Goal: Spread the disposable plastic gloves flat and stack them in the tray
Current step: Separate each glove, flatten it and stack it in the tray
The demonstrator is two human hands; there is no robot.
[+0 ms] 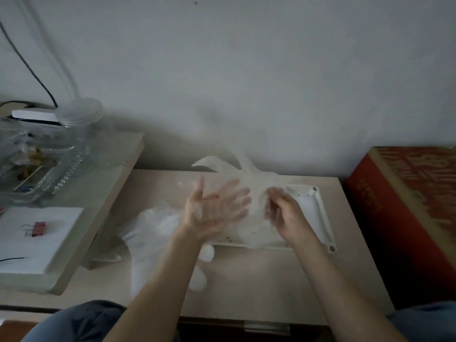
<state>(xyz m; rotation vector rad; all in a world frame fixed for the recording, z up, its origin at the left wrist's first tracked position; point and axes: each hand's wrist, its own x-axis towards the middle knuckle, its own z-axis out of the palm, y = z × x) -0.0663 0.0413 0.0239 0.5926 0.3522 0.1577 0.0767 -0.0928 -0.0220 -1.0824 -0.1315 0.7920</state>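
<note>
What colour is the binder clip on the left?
The binder clip is red; the head view shows it.

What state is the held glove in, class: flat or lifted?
Lifted, not flat: the right hand pinches the glove over the tray, its fingers sticking up.

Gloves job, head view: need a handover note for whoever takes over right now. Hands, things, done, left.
Hands: left hand is open with its fingers spread, motion-blurred, against the glove. The right hand pinches that glove's edge.
Things: the glove is held up over the tray, crumpled, its fingers pointing toward the wall. The pile of gloves lies loose on the table, left of the tray.
Done: cannot tell how many are stacked, as the hands and glove hide the tray floor.
Left: flatten this glove, lay it in the tray, then work through the pile.
</note>
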